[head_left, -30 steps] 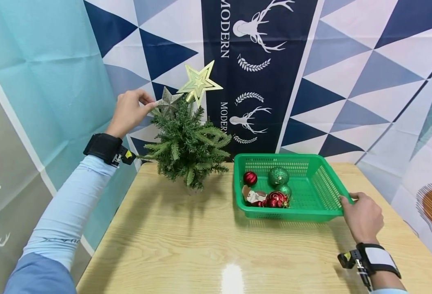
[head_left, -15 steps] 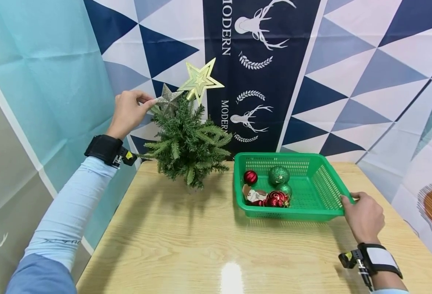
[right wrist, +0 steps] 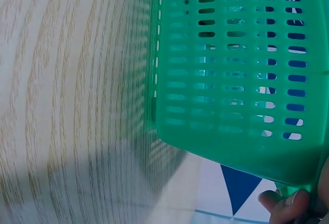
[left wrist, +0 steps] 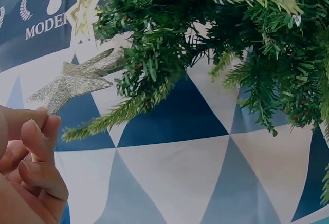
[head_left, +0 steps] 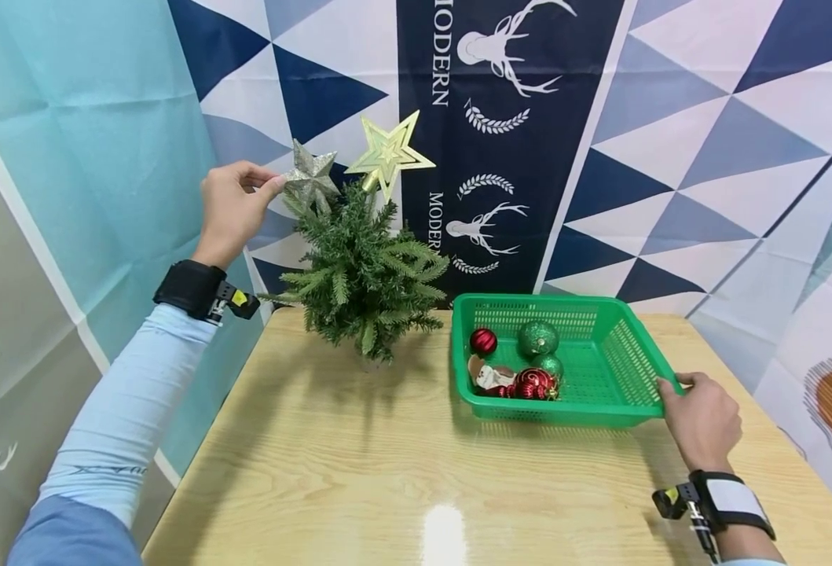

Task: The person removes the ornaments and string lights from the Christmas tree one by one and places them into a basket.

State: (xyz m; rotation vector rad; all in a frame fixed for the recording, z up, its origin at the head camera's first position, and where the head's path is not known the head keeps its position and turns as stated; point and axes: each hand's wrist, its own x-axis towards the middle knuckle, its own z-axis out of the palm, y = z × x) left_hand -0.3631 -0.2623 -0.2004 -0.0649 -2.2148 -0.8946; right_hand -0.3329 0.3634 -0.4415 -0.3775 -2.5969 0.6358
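My left hand [head_left: 235, 200] pinches one point of a silver glitter star [head_left: 311, 174] between thumb and fingers. The star overlaps the upper left of a small artificial Christmas tree [head_left: 369, 275] in the head view. In the left wrist view the star [left wrist: 69, 82] reaches from the fingertips toward the branches. A gold star topper [head_left: 390, 155] stands at the treetop, just right of the silver one. On the right, my right hand [head_left: 701, 417] grips the rim of a green plastic basket [head_left: 642, 409] at its near right corner; its fingers [right wrist: 290, 207] curl under that rim in the right wrist view.
Inside the basket lie a red bauble [head_left: 483, 341], green glitter baubles [head_left: 538, 338], a swirled red bauble [head_left: 534, 384] and a brown-and-white figure [head_left: 488, 375]. A wooden table [head_left: 359, 472] carries tree and basket. Patterned cloth [head_left: 677, 141] hangs close behind.
My left hand has drawn the silver star leftward and slightly up, away from the gold star, so more of it shows. The right hand stays on the basket rim.
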